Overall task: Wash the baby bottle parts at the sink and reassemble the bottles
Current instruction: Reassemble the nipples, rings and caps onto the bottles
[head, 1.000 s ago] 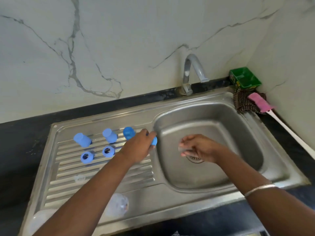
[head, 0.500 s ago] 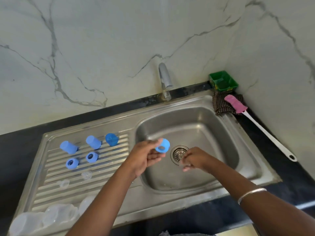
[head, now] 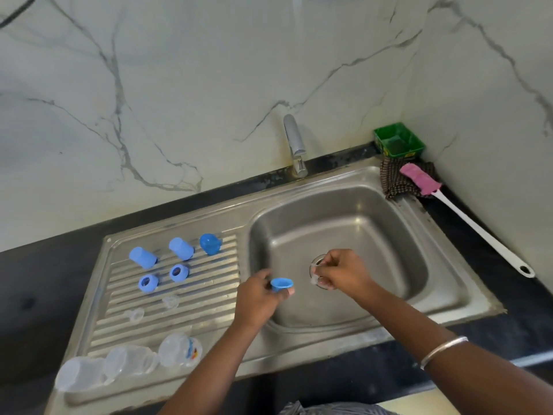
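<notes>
Both hands are over the sink basin, centre-right of frame. Left hand pinches a blue collar ring by its rim, wide end up; right hand has fingers curled round a clear teat, just above the drain. Looks like the reassembly step: teat into ring. To do it well, prob. line the teat tip w/ the ring's hole, push through from the wide side, then pull till the flange seats evenly all round; wet silicone is slippery, so grip near the base, not the tip. Ring and teat are near each other but apart, ring left of teat. Other parts lie on the drainboard, left of frame: caps, two more blue rings, clear teats, and three clear bottles lower left.
</notes>
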{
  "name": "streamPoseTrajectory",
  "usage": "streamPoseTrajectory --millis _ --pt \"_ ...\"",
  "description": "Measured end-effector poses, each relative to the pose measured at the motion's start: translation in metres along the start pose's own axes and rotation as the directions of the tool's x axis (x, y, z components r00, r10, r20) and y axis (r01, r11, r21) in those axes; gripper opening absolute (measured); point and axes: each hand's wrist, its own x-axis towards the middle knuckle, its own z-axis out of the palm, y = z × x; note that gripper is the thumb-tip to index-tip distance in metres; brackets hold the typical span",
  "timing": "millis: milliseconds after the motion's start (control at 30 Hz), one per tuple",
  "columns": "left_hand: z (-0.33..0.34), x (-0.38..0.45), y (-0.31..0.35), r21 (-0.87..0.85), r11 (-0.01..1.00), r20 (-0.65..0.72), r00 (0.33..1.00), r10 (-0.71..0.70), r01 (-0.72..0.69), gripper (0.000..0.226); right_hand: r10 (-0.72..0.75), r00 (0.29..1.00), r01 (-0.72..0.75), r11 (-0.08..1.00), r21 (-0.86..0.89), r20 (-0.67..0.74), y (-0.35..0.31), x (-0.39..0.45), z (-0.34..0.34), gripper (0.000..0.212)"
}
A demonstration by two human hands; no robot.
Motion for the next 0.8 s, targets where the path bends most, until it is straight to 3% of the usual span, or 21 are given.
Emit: streamPoseTrajectory --millis 133,333,567,700,800 --pt "-0.007 -0.014 -0.002 0.008 0.986 -0.033 0.986 0.165 -0.164 0.034 -0.124 0.992 0.121 0.988 0.094 0.022 -0.013 -0.013 0.014 0.011" --pt "-0.021 -0.020 -0.007 0.029 0.954 -0.068 0.951 0.300 -0.299 0.043 -0.365 0.929 0.369 0.927 -0.074 0.066 -0.030 -0.035 0.038 0.011" --pt "-0.051 -0.020 -0.019 0.036 0.902 -0.147 0.891 0.431 -0.430 0.045 -0.578 0.803 0.587 0.724 -0.364 0.145 -0.046 -0.053 0.078 0.012" --pt "-0.068 -0.019 -0.031 0.035 0.881 -0.170 0.866 0.471 -0.472 0.046 -0.608 0.770 0.624 0.659 -0.420 0.191 -0.052 -0.057 0.099 0.014" --pt "-0.079 -0.022 -0.040 -0.011 0.865 -0.194 0.849 0.491 -0.502 0.040 -0.594 0.776 0.626 0.685 -0.372 0.213 -0.054 -0.063 0.115 0.015"
